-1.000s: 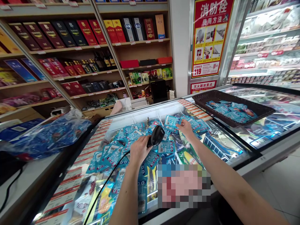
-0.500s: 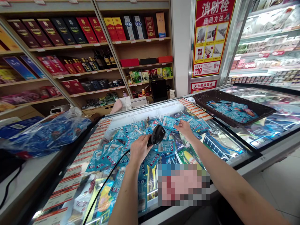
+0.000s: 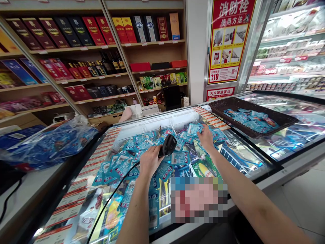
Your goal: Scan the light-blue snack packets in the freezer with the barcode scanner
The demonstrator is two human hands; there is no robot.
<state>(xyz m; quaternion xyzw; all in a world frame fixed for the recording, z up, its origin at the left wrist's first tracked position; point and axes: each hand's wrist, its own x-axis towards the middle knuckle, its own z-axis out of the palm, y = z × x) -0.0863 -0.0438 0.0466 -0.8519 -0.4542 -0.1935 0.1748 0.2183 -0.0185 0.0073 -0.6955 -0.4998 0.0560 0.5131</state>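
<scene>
My left hand (image 3: 150, 160) is closed around the handle of a black barcode scanner (image 3: 169, 145), whose head points to the right. Its cable (image 3: 111, 193) runs down past my left forearm. Between the fingers of my right hand (image 3: 206, 138) is a small blue snack packet (image 3: 194, 130), pinched at its right edge and held above the glass. Many similar blue packets (image 3: 123, 163) lie spread and overlapping on the freezer's glass top (image 3: 98, 184), around and below both hands.
At the right, a dark brown basket (image 3: 284, 119) with several blue packets stands on the freezer. On the left counter lies a clear plastic bag (image 3: 58, 142) of blue packets. Behind are shelves (image 3: 152, 44) of boxes and bottles. Strips of price labels (image 3: 68, 203) edge the glass.
My right hand has moved slightly to the right and up with the packet, away from the scanner. The scanner in my left hand has shifted only a little to the left.
</scene>
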